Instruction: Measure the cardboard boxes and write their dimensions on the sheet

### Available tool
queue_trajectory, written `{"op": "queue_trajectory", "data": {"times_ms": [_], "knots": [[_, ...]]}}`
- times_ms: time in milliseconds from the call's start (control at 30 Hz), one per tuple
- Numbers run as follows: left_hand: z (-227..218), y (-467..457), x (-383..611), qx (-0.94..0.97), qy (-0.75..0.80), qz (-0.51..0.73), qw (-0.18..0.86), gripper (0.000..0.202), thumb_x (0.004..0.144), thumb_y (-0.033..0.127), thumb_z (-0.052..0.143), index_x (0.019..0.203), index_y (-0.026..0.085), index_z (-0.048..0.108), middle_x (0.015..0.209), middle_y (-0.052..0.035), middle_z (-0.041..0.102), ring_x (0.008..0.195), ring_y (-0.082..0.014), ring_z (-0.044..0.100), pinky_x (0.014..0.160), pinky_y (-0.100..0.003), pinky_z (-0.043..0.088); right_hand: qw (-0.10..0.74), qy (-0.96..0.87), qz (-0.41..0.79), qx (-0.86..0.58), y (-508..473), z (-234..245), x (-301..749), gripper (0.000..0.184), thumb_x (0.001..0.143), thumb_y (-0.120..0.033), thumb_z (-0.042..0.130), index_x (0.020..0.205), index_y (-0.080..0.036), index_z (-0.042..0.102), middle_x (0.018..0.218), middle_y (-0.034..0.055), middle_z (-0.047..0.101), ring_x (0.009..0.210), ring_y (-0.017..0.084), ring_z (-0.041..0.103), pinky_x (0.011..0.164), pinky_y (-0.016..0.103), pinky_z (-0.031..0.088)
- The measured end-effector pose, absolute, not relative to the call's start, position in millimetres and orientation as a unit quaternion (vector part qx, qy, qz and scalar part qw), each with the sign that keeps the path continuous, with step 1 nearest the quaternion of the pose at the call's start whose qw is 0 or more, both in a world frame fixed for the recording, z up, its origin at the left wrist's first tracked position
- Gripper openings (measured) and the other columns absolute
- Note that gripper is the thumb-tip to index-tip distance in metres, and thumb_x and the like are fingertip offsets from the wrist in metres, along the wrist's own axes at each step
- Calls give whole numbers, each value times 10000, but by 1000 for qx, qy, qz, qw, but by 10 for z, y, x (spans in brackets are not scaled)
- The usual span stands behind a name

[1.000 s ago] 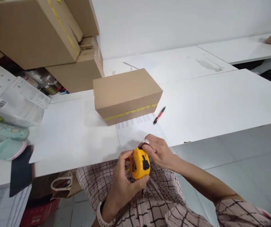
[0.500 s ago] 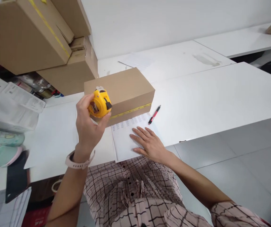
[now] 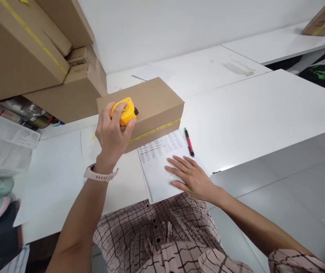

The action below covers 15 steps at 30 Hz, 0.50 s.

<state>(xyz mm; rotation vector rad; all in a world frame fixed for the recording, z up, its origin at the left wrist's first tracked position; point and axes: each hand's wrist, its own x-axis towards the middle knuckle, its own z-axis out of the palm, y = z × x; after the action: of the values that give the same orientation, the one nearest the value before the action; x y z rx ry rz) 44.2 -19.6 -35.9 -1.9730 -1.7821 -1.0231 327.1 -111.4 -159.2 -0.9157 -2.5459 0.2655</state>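
My left hand [image 3: 113,127] is closed around a yellow tape measure [image 3: 127,112], at the front left of a brown cardboard box [image 3: 151,100] on the white table. Yellow tape runs along the box's front side. With fingers spread, my right hand [image 3: 192,176] lies flat on white sheets of paper [image 3: 158,178] that carry rows of handwriting. A red and black pen [image 3: 189,142] rests just beyond the right fingertips, beside the sheets. Part of the box's left end is hidden behind my left hand.
Large cardboard boxes [image 3: 17,49] are stacked at the left, with a white package [image 3: 6,144] below them. Blank white paper [image 3: 54,170] lies on the left part of the table [image 3: 244,117]. Another taped box [image 3: 324,19] stands far right.
My left hand has turned the tape measure over and lowered it toward the box. The sheets and my right hand have shifted slightly right, and the pen now lies at another angle.
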Motion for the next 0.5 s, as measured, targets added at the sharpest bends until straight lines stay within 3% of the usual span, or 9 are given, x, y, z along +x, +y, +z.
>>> {"op": "queue_trajectory", "data": {"times_ms": [367,500], "knots": [[-397,17,635,-689,-623,-346,133,500,907,443,615,1343,202,646,1420,-159,602,1220,-361,600,974,-463,498,203,-909,97,-350,-1068,-1581,3364,500,1042,-460,516,1508,-280,497,1611,67,462,1514,284,397,1184,587,390],[-378,50,617,-694,-612,-356,131,507,922,440,606,1363,191,640,1428,-180,596,1266,-377,585,1006,-503,496,223,-903,127,-345,-973,-1510,3458,406,1045,-423,519,1425,-291,575,1593,54,492,1491,265,435,1164,562,431]]}}
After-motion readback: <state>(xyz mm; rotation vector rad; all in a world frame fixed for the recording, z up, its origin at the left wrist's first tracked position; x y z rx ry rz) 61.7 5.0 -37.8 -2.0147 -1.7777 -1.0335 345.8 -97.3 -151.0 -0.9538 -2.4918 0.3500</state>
